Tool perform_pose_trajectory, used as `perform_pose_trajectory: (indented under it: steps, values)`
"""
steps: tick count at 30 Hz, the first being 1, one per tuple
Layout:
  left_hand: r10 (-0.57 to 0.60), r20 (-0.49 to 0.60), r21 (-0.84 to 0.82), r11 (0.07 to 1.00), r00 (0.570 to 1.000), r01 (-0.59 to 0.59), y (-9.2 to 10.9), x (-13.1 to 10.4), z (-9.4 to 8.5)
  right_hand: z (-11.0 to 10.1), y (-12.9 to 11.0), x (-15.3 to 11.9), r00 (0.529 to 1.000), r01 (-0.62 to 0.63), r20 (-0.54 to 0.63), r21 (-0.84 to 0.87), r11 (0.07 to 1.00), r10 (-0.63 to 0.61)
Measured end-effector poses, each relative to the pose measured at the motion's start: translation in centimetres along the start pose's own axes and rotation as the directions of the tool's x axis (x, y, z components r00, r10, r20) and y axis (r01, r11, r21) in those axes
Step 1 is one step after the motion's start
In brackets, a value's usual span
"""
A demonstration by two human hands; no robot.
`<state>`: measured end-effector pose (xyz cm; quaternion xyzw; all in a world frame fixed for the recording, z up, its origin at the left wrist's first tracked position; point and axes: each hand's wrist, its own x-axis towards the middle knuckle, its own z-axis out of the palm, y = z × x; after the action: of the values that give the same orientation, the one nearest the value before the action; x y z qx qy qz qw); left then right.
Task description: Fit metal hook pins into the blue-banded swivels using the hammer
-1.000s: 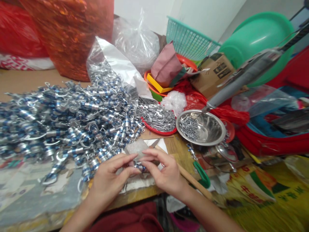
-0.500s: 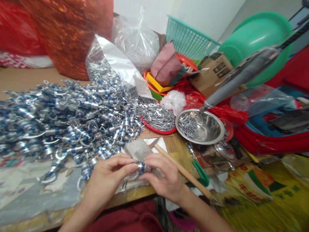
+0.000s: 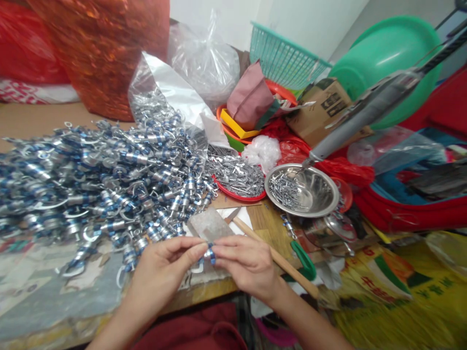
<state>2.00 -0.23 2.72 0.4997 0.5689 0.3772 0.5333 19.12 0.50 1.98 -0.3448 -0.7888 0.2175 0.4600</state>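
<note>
Above the front edge of the table, a small blue-and-silver metal fitting (image 3: 209, 253) is pinched between my two hands. My left hand (image 3: 164, 270) closes thumb and fingers on its left end, where a pale curved part shows below. Fingers of my right hand (image 3: 248, 265) press together on its right end and hide much of it. Just behind lies a grey block (image 3: 209, 223). A big pile of similar blue-and-silver fittings (image 3: 105, 180) spreads over the table to the left.
A wooden handle (image 3: 288, 267) slants past my right hand, near a green hooked piece (image 3: 304, 262). Behind are a red tray (image 3: 239, 196) of small metal parts and a steel bowl (image 3: 321, 192) of pins. A grey electric screwdriver (image 3: 361, 116) hangs over the bowl.
The fingers of my right hand have drawn together and straightened around the fitting. The fitting has turned and moved slightly left. My left hand has barely shifted.
</note>
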Motion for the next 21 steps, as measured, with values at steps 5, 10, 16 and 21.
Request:
perform_pose_trajectory:
  steps: [5, 10, 16, 21]
  values:
    - [-0.117, 0.002, -0.337, 0.935, 0.993, 0.111, -0.8, -0.7, 0.9, -0.4, -1.1, 0.3, 0.966, -0.240, 0.112, 0.062, 0.969, 0.232]
    - [-0.126, 0.026, -0.356, 0.926, 0.992, 0.127, -1.3, -0.2, 0.9, -2.0, 1.8, 4.2, 0.916, -0.263, 0.249, -0.224, 0.938, 0.316]
    - [-0.083, 0.134, -0.384, 0.914, 0.988, 0.129, -1.1, 0.4, 0.7, -3.6, 11.0, 10.0, 0.870, -0.312, 0.008, -0.766, 0.562, 0.493]
    - [-0.051, 0.187, -0.390, 0.913, 0.981, 0.122, -1.3, 0.9, 0.2, -2.8, 13.2, 10.8, 0.859, -0.259, 0.047, -0.819, 0.511, 0.510]
